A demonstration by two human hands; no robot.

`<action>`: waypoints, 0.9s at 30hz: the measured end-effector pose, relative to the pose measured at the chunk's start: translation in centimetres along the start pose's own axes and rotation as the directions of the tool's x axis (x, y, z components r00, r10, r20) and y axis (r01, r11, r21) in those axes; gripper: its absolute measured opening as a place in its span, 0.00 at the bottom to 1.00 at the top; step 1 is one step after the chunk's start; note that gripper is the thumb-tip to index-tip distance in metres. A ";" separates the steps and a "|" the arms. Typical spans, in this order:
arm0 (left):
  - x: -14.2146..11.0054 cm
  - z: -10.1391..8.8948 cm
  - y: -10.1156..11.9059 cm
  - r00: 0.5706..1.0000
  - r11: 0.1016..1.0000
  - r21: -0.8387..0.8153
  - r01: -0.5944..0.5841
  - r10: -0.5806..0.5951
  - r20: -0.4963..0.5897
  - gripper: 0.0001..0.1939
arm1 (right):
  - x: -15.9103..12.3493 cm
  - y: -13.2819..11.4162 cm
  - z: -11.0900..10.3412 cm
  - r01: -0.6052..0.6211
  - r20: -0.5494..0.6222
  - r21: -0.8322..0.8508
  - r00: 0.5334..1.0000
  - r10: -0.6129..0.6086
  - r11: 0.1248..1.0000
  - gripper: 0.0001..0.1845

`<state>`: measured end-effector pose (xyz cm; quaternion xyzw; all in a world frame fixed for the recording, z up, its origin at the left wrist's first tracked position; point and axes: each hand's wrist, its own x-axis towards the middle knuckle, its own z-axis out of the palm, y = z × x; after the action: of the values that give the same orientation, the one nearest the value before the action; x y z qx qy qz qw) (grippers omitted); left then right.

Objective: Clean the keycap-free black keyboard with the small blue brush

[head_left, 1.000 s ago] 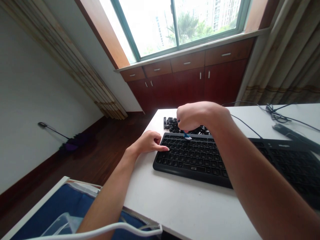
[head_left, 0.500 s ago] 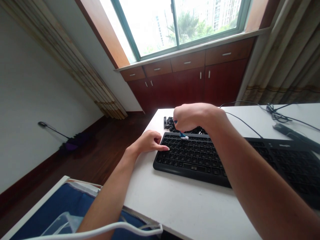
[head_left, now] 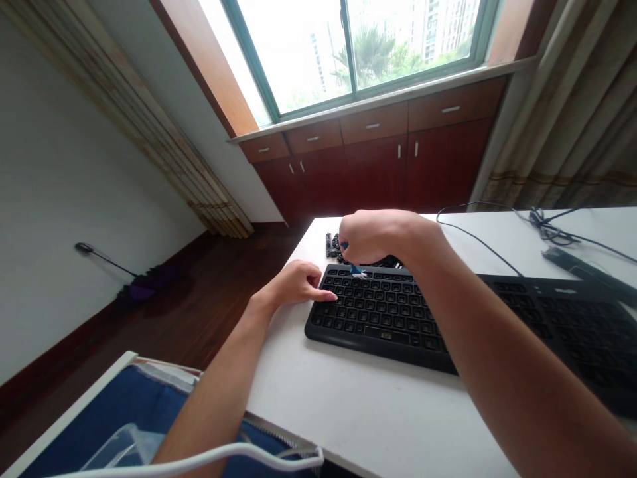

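A black keyboard [head_left: 388, 317] with its keycaps off lies on the white table. My left hand [head_left: 297, 282] grips its left edge, thumb on top and the other fingers curled at the side. In my right hand [head_left: 371, 237], closed in a fist, is a small blue brush [head_left: 356, 271] with white bristles; most of its handle is hidden. The bristles touch the top row of key sockets, towards the left end. Loose black keycaps [head_left: 332, 245] lie in a pile just behind the keyboard, partly covered by my right hand.
A black cable [head_left: 490, 249] runs behind the keyboard to a tangle at the right. Near it lies a long dark object [head_left: 572, 261]. A blue fabric bin [head_left: 149, 388] with a white frame stands at the table's near left edge. Cabinets [head_left: 378, 166] line the window wall.
My right hand and the brush have shifted slightly left along the top row of the keyboard. My left hand and the keyboard stay where they were.
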<state>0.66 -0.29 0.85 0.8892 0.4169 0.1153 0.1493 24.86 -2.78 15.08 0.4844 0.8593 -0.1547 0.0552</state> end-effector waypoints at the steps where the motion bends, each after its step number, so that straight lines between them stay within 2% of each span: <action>1: 0.0 0.0 0.0 1.000 1.000 0.000 0.004 -0.004 0.001 0.31 | 0.0 0.0 0.0 0.004 -0.004 -0.002 1.000 -0.004 1.000 0.14; 27: 0.3 0.1 -0.1 1.000 1.000 -0.007 0.014 -0.014 0.021 0.30 | 0.8 -0.1 0.8 0.085 -0.045 0.002 0.995 -0.084 0.996 0.17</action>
<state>0.81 -0.03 0.74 0.8868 0.4211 0.1064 0.1577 24.25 -2.42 14.15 0.4511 0.8797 -0.1478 0.0284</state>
